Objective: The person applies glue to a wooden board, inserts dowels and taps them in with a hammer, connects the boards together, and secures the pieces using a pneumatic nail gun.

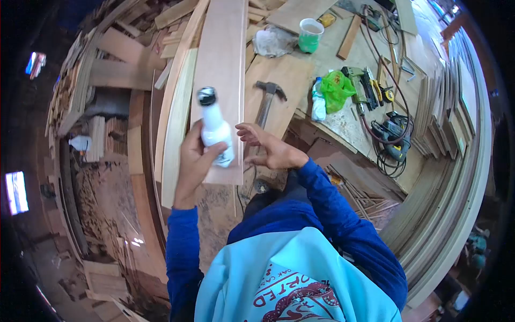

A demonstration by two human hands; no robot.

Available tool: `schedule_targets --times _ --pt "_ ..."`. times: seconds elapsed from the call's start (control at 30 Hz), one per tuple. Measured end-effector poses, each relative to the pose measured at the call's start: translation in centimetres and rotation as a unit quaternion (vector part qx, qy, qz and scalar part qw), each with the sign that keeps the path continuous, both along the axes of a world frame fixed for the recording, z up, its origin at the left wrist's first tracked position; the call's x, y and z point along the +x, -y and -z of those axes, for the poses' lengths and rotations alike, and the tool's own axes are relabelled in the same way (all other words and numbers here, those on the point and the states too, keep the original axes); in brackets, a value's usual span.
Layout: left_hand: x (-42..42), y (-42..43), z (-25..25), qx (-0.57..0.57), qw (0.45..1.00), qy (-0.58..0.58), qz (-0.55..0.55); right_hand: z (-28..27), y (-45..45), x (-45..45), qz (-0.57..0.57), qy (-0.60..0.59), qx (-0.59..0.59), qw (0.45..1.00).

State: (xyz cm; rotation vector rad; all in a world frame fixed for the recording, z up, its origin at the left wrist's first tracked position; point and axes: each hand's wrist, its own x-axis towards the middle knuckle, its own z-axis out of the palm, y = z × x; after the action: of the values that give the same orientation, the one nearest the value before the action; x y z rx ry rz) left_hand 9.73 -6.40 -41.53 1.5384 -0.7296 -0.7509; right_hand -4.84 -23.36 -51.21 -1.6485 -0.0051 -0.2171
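A white bottle with a dark top [214,126] is in my left hand [192,161], tilted, its neck pointing up and away from me. My left fingers and thumb wrap round its lower part. Close to the right of the bottle is my right hand [271,150], fingers apart and curved, with nothing in it. Under the bottle runs a long pale wooden board [222,59]. A claw hammer [266,102] lies on a wooden panel [289,72] just beyond my right hand.
On the workbench [343,131] are a cup of green liquid [310,36], a green plastic bag [338,91], a small bottle [318,102], a nail gun [354,86], a tape measure [387,95] and a corded power tool [394,134]. Stacked panels [448,107] stand at right.
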Motion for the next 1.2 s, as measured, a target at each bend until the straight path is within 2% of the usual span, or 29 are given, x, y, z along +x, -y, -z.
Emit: schedule_targets --times 0.1,0.13,0.17,0.23,0.27,0.3,0.37,0.43,0.5,0.57,0.6,0.7,0.73,0.8,0.87,1.03,1.07,1.1,1.13,1.17,1.2 --pt "-0.2 6.7 3.9 0.013 0.996 0.0 0.093 -1.6 2.0 -1.5 0.065 0.04 0.035 0.996" --pt "-0.7 9.1 4.8 0.001 0.994 0.016 0.107 -0.1 2.6 -1.7 0.139 0.027 0.021 0.99" --pt "-1.4 11.4 5.6 -0.01 0.992 0.032 0.12 1.3 3.8 -2.0 0.145 0.031 0.021 0.989" --pt "-2.6 16.0 6.8 -0.023 0.988 0.03 0.152 2.4 6.6 -2.6 0.258 -0.004 0.087 0.962" --pt "-2.8 18.3 7.6 -0.034 0.977 0.112 0.176 3.6 8.1 -3.1 0.29 -0.009 0.067 0.955" --pt "-3.0 20.5 8.0 -0.046 0.96 0.191 0.201 3.1 9.4 -3.3 0.333 0.029 0.114 0.936" --pt "-3.6 24.2 7.8 -0.033 0.953 0.21 0.214 4.4 13.4 -4.0 0.335 0.025 0.118 0.935" --pt "-3.9 26.8 8.2 -0.021 0.947 0.231 0.222 6.1 17.8 -3.9 0.37 0.036 0.107 0.922" --pt "-4.1 28.1 9.5 0.007 0.972 0.159 0.174 8.5 23.2 -3.2 0.421 0.049 0.031 0.905" --pt "-3.8 28.6 11.9 0.019 0.975 0.143 0.17 10.9 28.8 -2.2 0.464 0.032 -0.047 0.884" --pt "-3.8 28.3 12.7 0.05 0.975 0.128 0.176 12.9 31.8 -1.6 0.474 0.03 -0.103 0.874" --pt "-4.1 27.8 14.3 0.137 0.969 0.09 0.185 16.4 37.6 0.6 0.471 -0.022 -0.062 0.88" --pt "-4.2 27.9 14.8 0.179 0.96 0.077 0.199 17.4 39.0 1.4 0.482 -0.011 -0.085 0.872" --pt "-4.7 28.2 15.9 0.191 0.958 0.082 0.197 18.5 39.8 1.7 0.491 -0.007 -0.105 0.865" --pt "-5.0 28.5 16.8 0.2 0.955 0.088 0.2 17.9 40.0 1.8 0.465 -0.075 -0.171 0.865" --pt "-5.8 30.4 18.3 0.178 0.955 0.132 0.199 18.7 40.3 1.4 0.457 -0.101 -0.131 0.874" --pt "-5.9 30.9 18.7 0.179 0.953 0.132 0.205 19.0 40.3 1.2 0.451 -0.082 -0.159 0.874" --pt "-6.1 31.8 18.7 0.158 0.948 0.183 0.208 19.2 40.3 0.9 0.444 -0.064 -0.188 0.874" --pt "-6.3 32.8 18.6 0.135 0.94 0.233 0.209 18.6 39.8 0.0 0.484 -0.054 -0.181 0.854" --pt "-6.7 34.2 18.7 0.133 0.94 0.231 0.211 17.8 39.3 -1.7 0.486 -0.056 -0.183 0.853" --pt "-7.1 35.8 18.7 0.083 0.945 0.25 0.195 16.3 38.6 -3.8 0.513 -0.045 -0.141 0.845"
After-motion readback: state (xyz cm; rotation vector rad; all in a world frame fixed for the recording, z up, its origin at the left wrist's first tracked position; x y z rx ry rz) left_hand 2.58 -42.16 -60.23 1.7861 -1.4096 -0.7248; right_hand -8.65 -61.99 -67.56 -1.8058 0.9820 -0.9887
